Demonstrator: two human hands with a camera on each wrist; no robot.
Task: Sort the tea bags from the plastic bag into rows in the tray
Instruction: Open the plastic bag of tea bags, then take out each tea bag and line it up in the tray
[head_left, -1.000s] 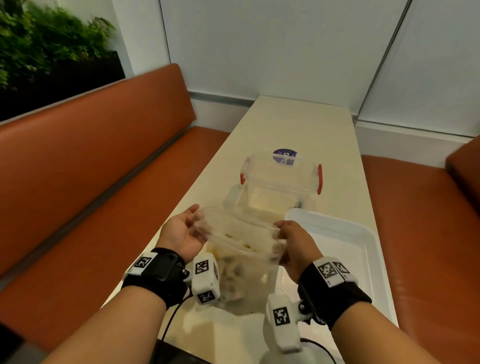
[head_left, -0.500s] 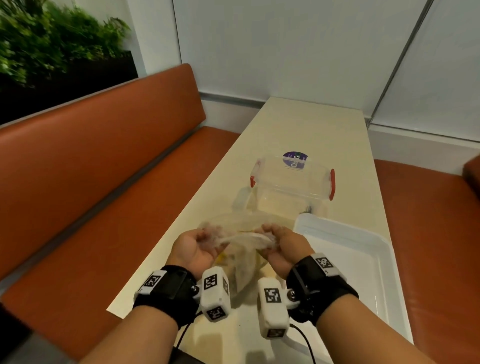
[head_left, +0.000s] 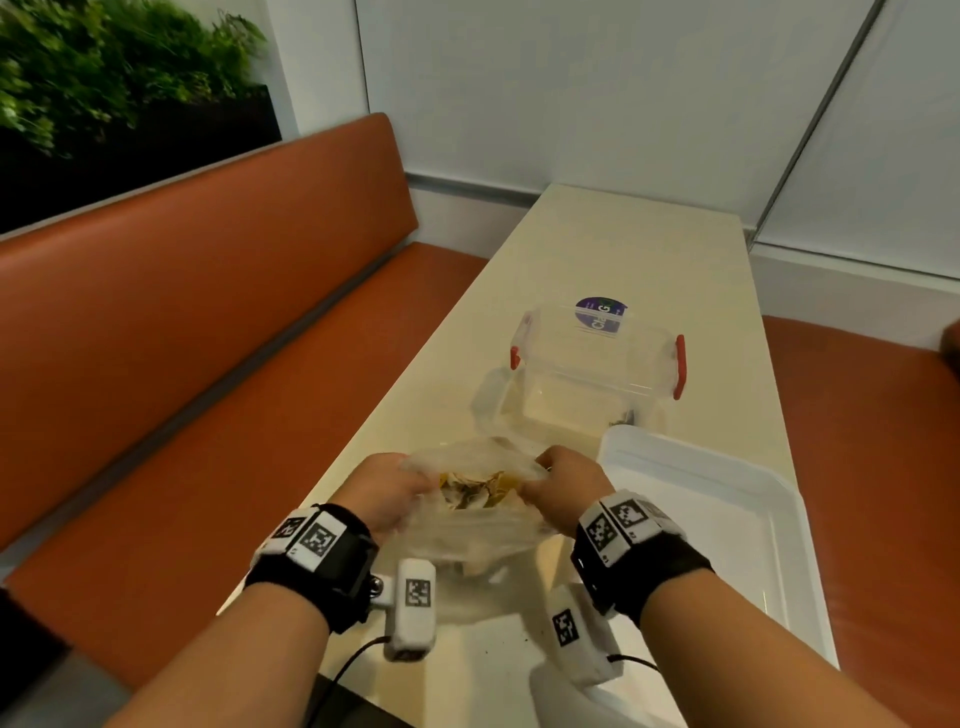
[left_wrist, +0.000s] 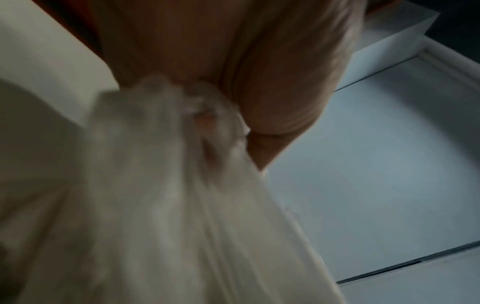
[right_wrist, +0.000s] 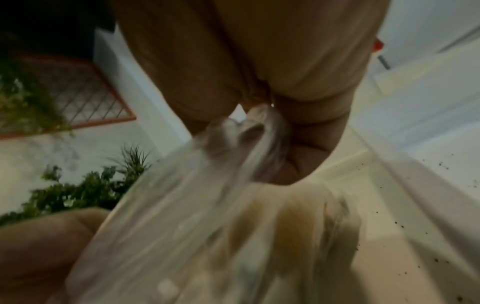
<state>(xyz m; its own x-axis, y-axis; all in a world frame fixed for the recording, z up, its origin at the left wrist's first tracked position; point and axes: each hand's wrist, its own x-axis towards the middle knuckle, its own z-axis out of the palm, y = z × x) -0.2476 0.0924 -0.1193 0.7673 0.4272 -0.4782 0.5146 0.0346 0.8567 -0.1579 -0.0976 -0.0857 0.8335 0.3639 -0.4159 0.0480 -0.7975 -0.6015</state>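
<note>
The left hand (head_left: 387, 493) and the right hand (head_left: 563, 488) are each gripping the thin, crinkled rim of a clear plastic bag (head_left: 467, 540), fingers curled and clamped into the film, pulling its mouth open between them. The bag is hanging soft and wrinkled over the smooth cream table (head_left: 623, 249), at the near edge. Inside, a jumbled heap of tea bags (head_left: 475, 488) is showing, papery, in yellow and pale tones; they are too blurred to count. At 3 o'clock from the bag a white rectangular tray (head_left: 779, 525) with a raised rim and rounded corners is lying flat. At 1 o'clock a clear hard plastic box (head_left: 597, 364) with red side clips is standing.
</note>
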